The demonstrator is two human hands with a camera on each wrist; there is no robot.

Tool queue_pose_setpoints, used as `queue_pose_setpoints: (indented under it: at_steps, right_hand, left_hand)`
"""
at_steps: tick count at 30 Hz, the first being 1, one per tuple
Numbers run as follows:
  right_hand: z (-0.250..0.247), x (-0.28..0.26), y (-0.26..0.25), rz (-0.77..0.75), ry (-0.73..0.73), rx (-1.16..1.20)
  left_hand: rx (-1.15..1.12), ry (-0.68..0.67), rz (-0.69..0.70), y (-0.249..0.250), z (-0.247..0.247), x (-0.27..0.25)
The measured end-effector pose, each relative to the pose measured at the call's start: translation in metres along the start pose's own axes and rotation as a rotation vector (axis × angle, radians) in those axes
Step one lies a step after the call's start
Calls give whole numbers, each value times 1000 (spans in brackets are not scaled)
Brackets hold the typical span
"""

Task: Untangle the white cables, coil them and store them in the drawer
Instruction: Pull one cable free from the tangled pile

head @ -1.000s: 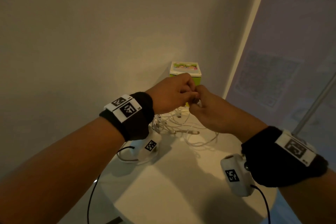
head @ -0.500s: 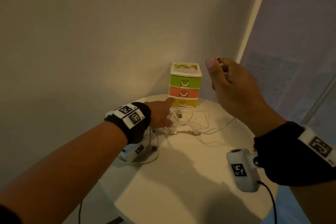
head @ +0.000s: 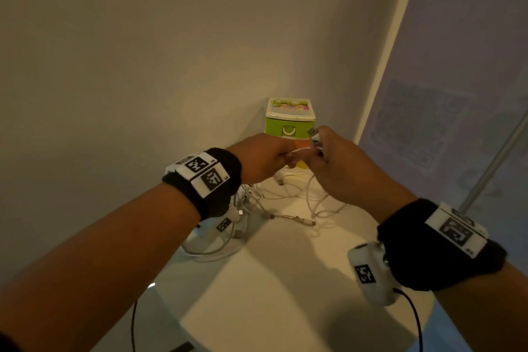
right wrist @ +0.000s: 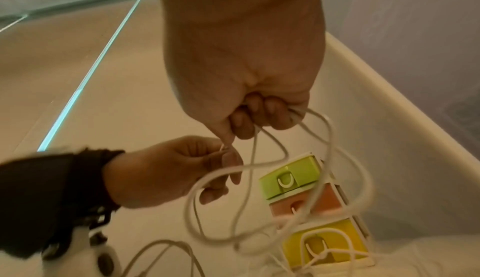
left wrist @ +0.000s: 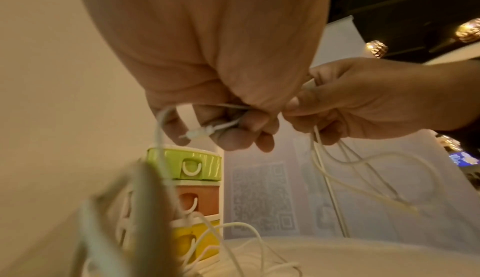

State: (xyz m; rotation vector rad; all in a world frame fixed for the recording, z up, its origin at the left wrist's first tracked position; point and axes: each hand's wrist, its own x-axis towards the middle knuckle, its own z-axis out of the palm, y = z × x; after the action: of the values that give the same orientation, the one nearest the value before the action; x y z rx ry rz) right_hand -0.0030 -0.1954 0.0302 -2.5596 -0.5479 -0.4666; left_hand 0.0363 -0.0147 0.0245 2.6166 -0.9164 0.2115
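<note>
Nearest you, on the white table [head: 285, 280], both forearms reach forward toward the drawer unit [head: 290, 120], each wearing a black wristband with printed tags. Your left hand [head: 264, 156] is raised in front of the drawer unit with its fingers curled tight around a strand of white cable [left wrist: 161, 129]; the left wrist view shows a small white plug end [left wrist: 194, 134] poking out between those fingers. Your right hand [head: 340, 163], touching or almost touching the left, is closed in a fist around several loops of the same white cable [right wrist: 324, 158], with a connector [head: 313, 132] sticking up above the knuckles. The loops hang from your right hand in front of the drawer unit and trail onto the table.

Below your hands, between them and the foot of the drawer unit, the rest of the cables [head: 288, 203] lie in a loose tangle; one strand with a plug [head: 305, 221] lies on your side of the pile, and more loops [head: 217, 248] spread under your left wrist.

The drawer unit stands at the back of the table against the wall: green drawer [right wrist: 288, 178] on top, orange drawer [right wrist: 306, 203] in the middle, yellow drawer [right wrist: 324, 244] at the bottom, all three closed.
</note>
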Motion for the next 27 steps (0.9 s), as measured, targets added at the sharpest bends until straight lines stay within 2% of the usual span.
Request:
queue_pose_setpoints:
  at_steps: [6,10,13,16,18,21,24,27]
  right_hand:
    - [-26,1,25,130,320,-85]
    - [-28,-2,39,176,318,-137]
    - [-34,-3,41,243,421,-23]
    - [-45,-4,42,275,515,39]
    - [-42,-6,35,251,466,41]
    - [-21,-10,18,147,282,48]
    - [-5,-13,-1,33,108,49]
    - [-3,-12,-10,-39,119,49]
  left_hand:
    - [-288,120,-84,-17,-7,-9]
    - [-436,191,-122,-19,-6,-12]
    - [-408,178,-162,-20,-9,-12]
    - [-161,116,-186,-34,-8,-12]
    - [-92,181,-208,-36,-8,-10]
    - [-437,326,-226,-13,-13,-2]
    - [-718,317,-138,16,-21,6]
    - [-809,295,-63,29,-28,7]
